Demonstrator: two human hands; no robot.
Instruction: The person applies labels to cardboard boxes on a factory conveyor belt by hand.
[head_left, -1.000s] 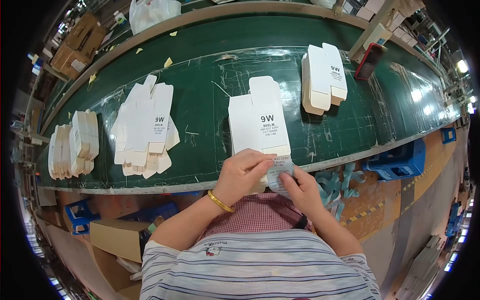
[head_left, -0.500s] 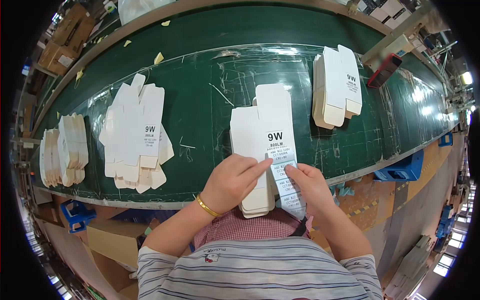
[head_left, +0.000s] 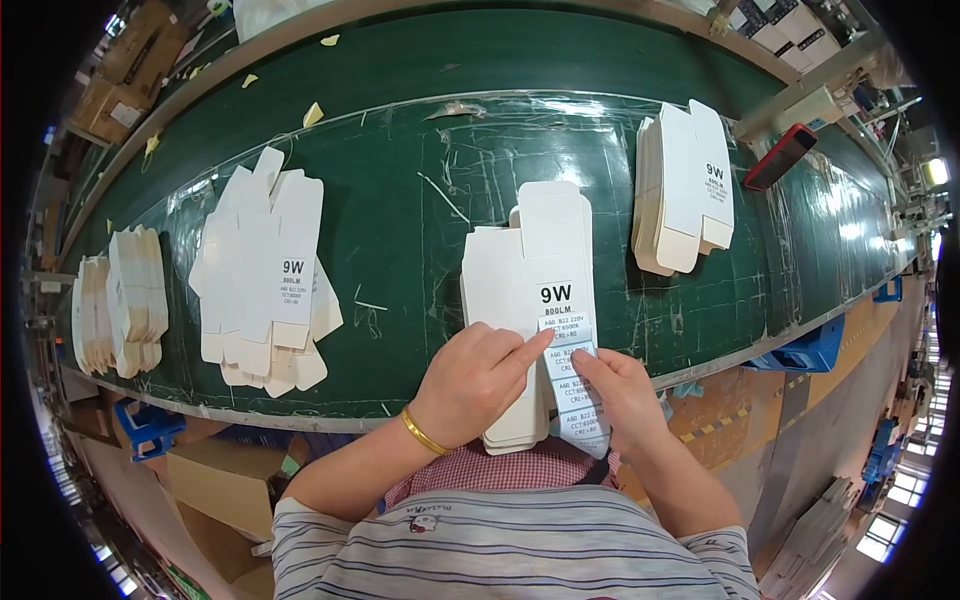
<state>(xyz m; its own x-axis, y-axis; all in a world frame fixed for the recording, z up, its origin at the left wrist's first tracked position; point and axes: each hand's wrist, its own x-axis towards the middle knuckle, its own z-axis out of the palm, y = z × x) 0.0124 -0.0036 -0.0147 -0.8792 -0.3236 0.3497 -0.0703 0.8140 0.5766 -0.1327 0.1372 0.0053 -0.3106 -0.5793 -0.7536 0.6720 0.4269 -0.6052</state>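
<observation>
A stack of flat white cartons, printed "9W 800LM", lies in front of me at the table's near edge. Over the lower print of the top carton lies the upper end of a strip of pale blue labels. My right hand pinches this strip between thumb and fingers, and its lower end hangs past the table edge. My left hand rests over the cartons, fingers curled, with the index fingertip at the left edge of the top label. Its thumb is hidden, and the hand covers the stack's lower left part.
More carton stacks lie on the green table: a fanned pile to the left, upright bundles farther left, and another stack to the right. Beside that is a red-cased phone. An open cardboard box stands below the table.
The whole view has shifted slightly. The label strip's top end now sits straighter beneath the 800LM print, with both hands still at the strip.
</observation>
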